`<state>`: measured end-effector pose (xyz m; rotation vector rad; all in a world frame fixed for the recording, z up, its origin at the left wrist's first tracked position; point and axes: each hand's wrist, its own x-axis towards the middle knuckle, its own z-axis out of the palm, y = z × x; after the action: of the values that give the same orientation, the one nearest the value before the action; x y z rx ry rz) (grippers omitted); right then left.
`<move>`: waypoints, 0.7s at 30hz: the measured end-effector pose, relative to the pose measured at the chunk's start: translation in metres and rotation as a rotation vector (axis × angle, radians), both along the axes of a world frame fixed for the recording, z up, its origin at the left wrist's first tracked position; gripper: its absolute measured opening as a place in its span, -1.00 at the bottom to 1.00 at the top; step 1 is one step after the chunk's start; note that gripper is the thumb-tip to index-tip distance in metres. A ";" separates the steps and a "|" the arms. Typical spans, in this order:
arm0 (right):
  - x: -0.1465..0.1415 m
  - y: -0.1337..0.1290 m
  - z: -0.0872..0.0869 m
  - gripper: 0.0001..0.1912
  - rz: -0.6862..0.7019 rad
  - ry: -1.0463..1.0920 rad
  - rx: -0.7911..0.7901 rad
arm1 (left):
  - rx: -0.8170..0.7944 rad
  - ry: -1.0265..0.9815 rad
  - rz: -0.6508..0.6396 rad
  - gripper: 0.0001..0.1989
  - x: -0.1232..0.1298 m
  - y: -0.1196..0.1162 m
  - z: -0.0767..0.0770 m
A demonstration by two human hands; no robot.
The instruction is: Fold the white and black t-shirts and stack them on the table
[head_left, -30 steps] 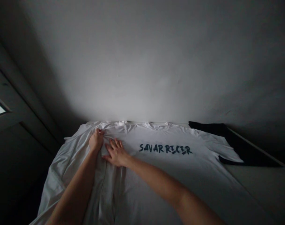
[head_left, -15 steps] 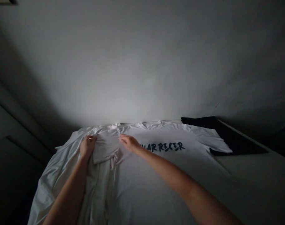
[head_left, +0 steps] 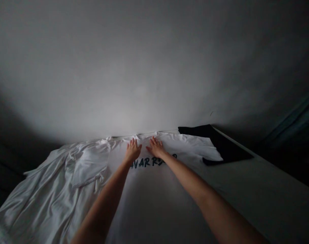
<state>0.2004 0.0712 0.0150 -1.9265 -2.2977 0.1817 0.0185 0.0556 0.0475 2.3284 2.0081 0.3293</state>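
Note:
A white T-shirt (head_left: 159,189) with dark lettering across its chest lies spread out, its collar toward the wall. My left hand (head_left: 133,150) rests on the upper chest with its fingers apart, just left of the collar's middle. Beside it, my right hand (head_left: 155,147) lies flat near the collar with fingers spread. Neither hand holds anything. My wrists and forearms cover parts of the lettering. The shirt's left sleeve (head_left: 89,166) lies over other white cloth, and its right sleeve (head_left: 207,149) reaches over a black cloth.
Rumpled white cloth (head_left: 40,193) drapes along the left. The flat black cloth (head_left: 227,149) lies at the back right, on a pale surface (head_left: 248,189). A grey wall (head_left: 144,67) rises right behind the shirt. Dark fabric (head_left: 293,115) shows dimly at far right.
My left hand has left the left sleeve and moved right onto the chest. The right hand has moved from the sleeve seam to the collar area. The view has turned right.

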 end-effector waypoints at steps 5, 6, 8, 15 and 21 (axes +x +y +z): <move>0.054 0.002 -0.013 -0.29 0.017 0.018 0.028 | -0.033 0.022 0.095 -0.38 0.004 0.017 -0.033; 0.070 0.005 -0.011 -0.30 -0.070 0.000 0.024 | -0.048 0.021 0.154 -0.38 -0.006 0.023 -0.033; 0.093 0.015 -0.005 -0.30 -0.270 -0.028 0.016 | -0.081 0.023 0.284 -0.36 -0.020 0.034 -0.029; 0.079 0.048 0.004 -0.39 0.050 0.004 0.028 | -0.013 0.072 0.072 -0.38 0.002 0.054 -0.032; 0.081 0.058 0.001 -0.32 -0.007 0.013 -0.009 | -0.063 0.083 0.031 -0.36 -0.014 0.063 -0.033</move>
<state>0.2814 0.1290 0.0157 -1.9318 -2.2857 0.2030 0.0044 0.1184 0.0147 2.3120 2.0614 0.1716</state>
